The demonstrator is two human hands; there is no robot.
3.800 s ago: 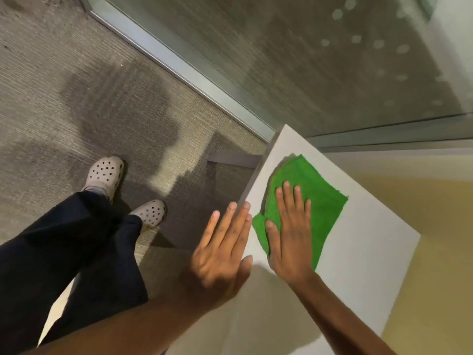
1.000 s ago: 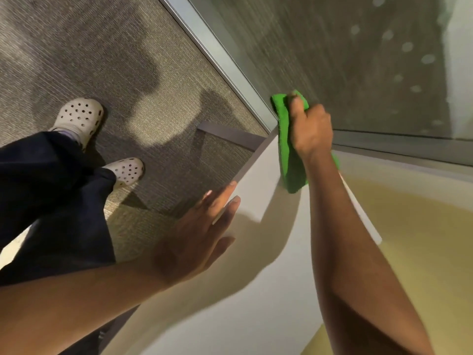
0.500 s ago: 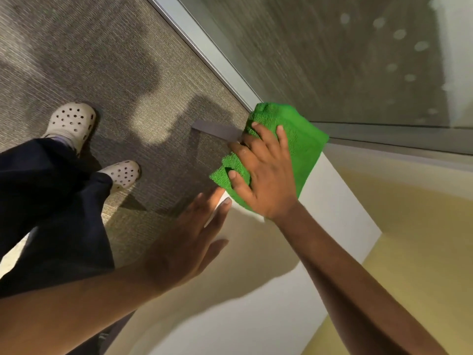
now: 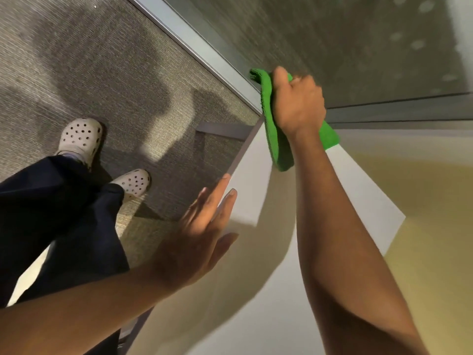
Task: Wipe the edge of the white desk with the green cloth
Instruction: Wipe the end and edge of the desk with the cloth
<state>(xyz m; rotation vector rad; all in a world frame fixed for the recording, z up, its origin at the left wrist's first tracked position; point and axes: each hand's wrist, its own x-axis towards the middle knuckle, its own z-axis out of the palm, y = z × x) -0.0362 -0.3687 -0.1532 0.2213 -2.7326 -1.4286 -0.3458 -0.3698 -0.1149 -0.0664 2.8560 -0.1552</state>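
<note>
The white desk (image 4: pixel 358 196) runs from the bottom of the view up to its far corner near the glass wall. My right hand (image 4: pixel 298 105) is clenched on the green cloth (image 4: pixel 275 139) over that far corner, and the cloth hangs folded down onto the desk top. My left hand (image 4: pixel 197 231) lies flat with fingers spread at the desk's left edge, holding nothing.
A glass wall with a metal frame (image 4: pixel 194 44) stands right behind the desk's far corner. Grey carpet (image 4: pixel 102 73) lies to the left, with my legs in dark trousers and pale clogs (image 4: pixel 79 137). A yellowish wall surface (image 4: pixel 422 201) borders the desk's right side.
My right hand has lifted from lying flat on the cloth at the corner's left edge and now clenches it, further up and right against the far edge. The left hand has barely moved.
</note>
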